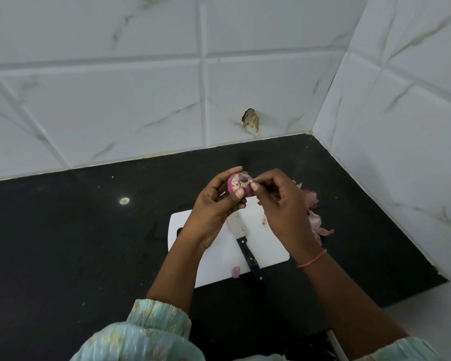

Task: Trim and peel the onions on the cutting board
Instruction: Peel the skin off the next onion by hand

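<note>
A small purple onion [237, 184] with scraps of dry skin on it is held up above the far edge of the white cutting board [219, 259]. My left hand [214, 207] grips the onion from the left and below. My right hand [279, 201] pinches a flap of papery skin at the onion's right side with thumb and fingertips. A black-handled knife [248, 254] lies on the board between my wrists, blade pointing away from me. A small purple onion trimming [235, 272] lies at the board's near edge.
Pink onion peels [315, 217] are piled on the black countertop [76, 243] right of the board. White marble-look tiled walls meet in a corner at the back right. A chipped spot [251, 119] marks the back wall.
</note>
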`<action>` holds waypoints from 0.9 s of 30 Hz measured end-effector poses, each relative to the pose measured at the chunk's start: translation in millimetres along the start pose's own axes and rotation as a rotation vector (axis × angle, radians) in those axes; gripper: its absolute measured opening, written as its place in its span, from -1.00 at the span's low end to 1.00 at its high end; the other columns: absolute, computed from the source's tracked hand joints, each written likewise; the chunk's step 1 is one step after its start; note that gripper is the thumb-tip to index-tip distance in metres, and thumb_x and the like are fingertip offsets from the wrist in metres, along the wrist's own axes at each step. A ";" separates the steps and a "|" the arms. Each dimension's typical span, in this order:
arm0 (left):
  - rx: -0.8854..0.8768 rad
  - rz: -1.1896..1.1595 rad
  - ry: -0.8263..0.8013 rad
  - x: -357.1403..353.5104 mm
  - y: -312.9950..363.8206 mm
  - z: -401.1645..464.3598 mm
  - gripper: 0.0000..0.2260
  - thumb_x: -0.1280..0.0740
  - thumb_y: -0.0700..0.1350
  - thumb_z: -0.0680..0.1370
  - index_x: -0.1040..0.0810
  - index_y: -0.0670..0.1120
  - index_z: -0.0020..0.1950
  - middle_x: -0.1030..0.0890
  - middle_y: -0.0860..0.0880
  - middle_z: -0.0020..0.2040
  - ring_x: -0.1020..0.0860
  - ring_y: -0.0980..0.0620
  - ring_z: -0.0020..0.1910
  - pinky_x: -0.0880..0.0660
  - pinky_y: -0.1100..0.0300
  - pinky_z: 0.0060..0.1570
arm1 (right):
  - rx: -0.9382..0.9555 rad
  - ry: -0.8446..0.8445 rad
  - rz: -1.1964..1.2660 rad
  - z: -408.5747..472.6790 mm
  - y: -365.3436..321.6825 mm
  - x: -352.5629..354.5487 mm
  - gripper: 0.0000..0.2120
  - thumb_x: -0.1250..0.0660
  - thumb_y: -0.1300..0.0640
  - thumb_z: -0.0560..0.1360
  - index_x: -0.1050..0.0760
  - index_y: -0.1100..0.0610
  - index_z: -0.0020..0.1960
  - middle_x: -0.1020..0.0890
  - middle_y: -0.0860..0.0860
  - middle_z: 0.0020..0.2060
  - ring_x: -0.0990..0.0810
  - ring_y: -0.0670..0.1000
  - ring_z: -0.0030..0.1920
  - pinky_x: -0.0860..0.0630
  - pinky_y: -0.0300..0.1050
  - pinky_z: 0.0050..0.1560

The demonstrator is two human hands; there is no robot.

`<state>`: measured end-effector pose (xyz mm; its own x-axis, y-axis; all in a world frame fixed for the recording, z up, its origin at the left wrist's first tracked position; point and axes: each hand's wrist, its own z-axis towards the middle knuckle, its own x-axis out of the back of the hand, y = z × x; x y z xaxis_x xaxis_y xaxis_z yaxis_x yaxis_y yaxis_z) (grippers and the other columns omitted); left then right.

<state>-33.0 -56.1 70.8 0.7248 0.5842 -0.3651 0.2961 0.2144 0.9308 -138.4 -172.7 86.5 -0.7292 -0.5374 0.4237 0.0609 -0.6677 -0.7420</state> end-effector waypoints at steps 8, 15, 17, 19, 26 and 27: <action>0.120 -0.238 -0.052 -1.6 -1.2 -0.1 -0.68 -0.30 -0.15 0.60 -0.54 -0.07 0.36 -0.57 -0.15 0.24 -0.52 0.04 -0.05 -0.54 0.22 -0.05 | -0.233 -0.005 0.155 3.2 0.1 0.8 -0.99 -0.30 0.10 0.58 -0.48 0.00 0.00 -0.60 -0.03 -0.08 -0.62 -0.05 -0.06 -0.58 -0.25 -0.12; 0.163 -0.086 0.017 -13.1 -0.3 -0.7 -0.59 -0.38 0.01 0.49 -0.54 -0.06 0.32 -0.59 -0.12 0.14 -0.56 0.05 -0.08 -0.56 0.21 -0.02 | -0.211 -0.001 0.074 2.7 -1.8 -0.6 -0.93 -0.31 0.12 0.57 -0.49 0.08 0.04 -0.60 0.01 -0.07 -0.62 -0.08 -0.06 -0.54 -0.38 -0.11; 0.138 -0.067 0.031 -13.8 -0.6 -0.7 -0.54 -0.42 -0.02 0.43 -0.53 -0.04 0.32 -0.57 -0.16 0.22 -0.59 0.03 -0.03 -0.56 0.22 -0.01 | -0.216 -0.004 0.073 1.7 -1.6 -1.0 -0.94 -0.32 0.11 0.58 -0.49 0.07 0.04 -0.60 -0.02 -0.08 -0.62 -0.11 -0.06 -0.54 -0.37 -0.10; 0.125 -0.143 0.027 -12.2 -1.6 -0.5 -0.54 -0.42 -0.09 0.44 -0.52 -0.05 0.34 -0.53 -0.17 0.29 -0.62 -0.03 0.08 -0.57 0.20 0.02 | -0.314 0.032 0.155 1.1 -4.8 -1.6 -0.96 -0.31 0.12 0.58 -0.50 0.07 0.02 -0.61 -0.06 -0.10 -0.62 -0.22 -0.10 -0.50 -0.44 -0.18; 0.110 -0.465 0.023 -9.3 -3.6 0.4 -0.55 -0.35 -0.21 0.49 -0.47 -0.08 0.38 -0.54 -0.19 0.31 -0.60 -0.09 0.22 -0.59 0.16 0.11 | -0.662 0.172 0.822 6.8 -11.8 -0.3 -0.86 -0.23 0.20 0.61 -0.48 0.24 0.11 -0.71 0.07 -0.13 -0.70 -0.01 -0.09 -0.60 -0.26 -0.14; 0.115 -0.455 0.018 -8.9 -2.7 0.1 -0.56 -0.35 -0.23 0.48 -0.48 -0.08 0.38 -0.55 -0.19 0.30 -0.60 -0.11 0.22 -0.59 0.14 0.12 | -0.606 0.138 0.700 6.6 -12.1 0.6 -0.86 -0.22 0.22 0.61 -0.50 0.24 0.12 -0.71 0.05 -0.12 -0.70 -0.06 -0.09 -0.59 -0.28 -0.14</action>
<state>-40.2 -61.9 71.5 0.4948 0.4643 -0.7345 0.6492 0.3644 0.6677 -135.1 -168.2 99.1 -0.7377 -0.6235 -0.2591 0.1800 0.1883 -0.9655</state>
